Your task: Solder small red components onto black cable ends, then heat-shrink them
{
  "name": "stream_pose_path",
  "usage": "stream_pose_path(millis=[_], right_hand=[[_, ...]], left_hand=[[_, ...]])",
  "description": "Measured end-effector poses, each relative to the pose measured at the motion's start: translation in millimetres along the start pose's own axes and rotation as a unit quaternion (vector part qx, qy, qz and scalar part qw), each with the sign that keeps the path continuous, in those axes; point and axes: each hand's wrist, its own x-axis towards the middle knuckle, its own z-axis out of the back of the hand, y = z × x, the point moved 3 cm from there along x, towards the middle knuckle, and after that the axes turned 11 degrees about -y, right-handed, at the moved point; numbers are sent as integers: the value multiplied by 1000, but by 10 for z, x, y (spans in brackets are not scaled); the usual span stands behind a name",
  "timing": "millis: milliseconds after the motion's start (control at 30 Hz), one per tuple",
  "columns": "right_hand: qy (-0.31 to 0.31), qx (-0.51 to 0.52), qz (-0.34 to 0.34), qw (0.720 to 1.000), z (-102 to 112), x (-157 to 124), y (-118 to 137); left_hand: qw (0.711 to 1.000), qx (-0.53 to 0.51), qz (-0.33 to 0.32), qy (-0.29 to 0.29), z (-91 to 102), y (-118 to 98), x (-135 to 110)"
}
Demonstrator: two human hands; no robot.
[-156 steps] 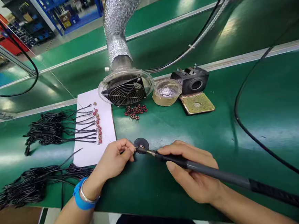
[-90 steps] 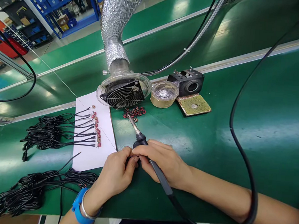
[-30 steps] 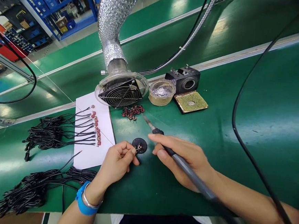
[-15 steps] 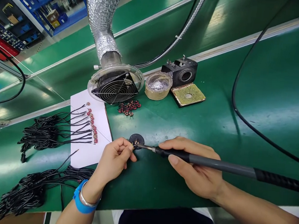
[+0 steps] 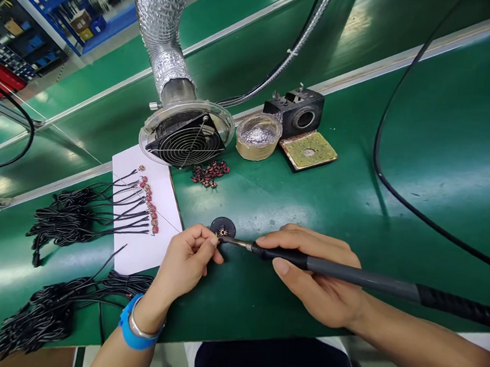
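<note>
My right hand (image 5: 322, 274) is closed around the handle of a soldering iron (image 5: 348, 272), holding it like a pen. The iron's metal tip points left and reaches the lower edge of a round black disc (image 5: 216, 224). On that disc sits a small star-shaped component (image 5: 223, 232) with copper-coloured prongs. My left hand (image 5: 192, 256) pinches a thin solder wire (image 5: 168, 221) beside the disc. The wire runs in from the upper left, and its end shows close to the iron tip. Whether tip, wire and prongs touch is too small to tell.
A fume extractor (image 5: 186, 142) hangs above the green bench. Behind are a tub of silvery scraps (image 5: 257, 145), a sponge tray (image 5: 309, 152) and a black iron holder (image 5: 297, 114). Red-black components (image 5: 210, 173) lie near white paper (image 5: 129, 256). Black cable bundles (image 5: 64, 217) lie left.
The iron tip has shifted slightly down from the component, leaving more of its prongs visible. My left hand keeps its pinch in nearly the same place. The whole view has moved slightly.
</note>
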Motion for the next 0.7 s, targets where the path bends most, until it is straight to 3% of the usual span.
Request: stream_pose_path(millis=[700], right_hand=[[-26, 1, 15, 1000, 40, 50, 78]], left_hand=[[1000, -2, 3, 0, -3, -8, 7]])
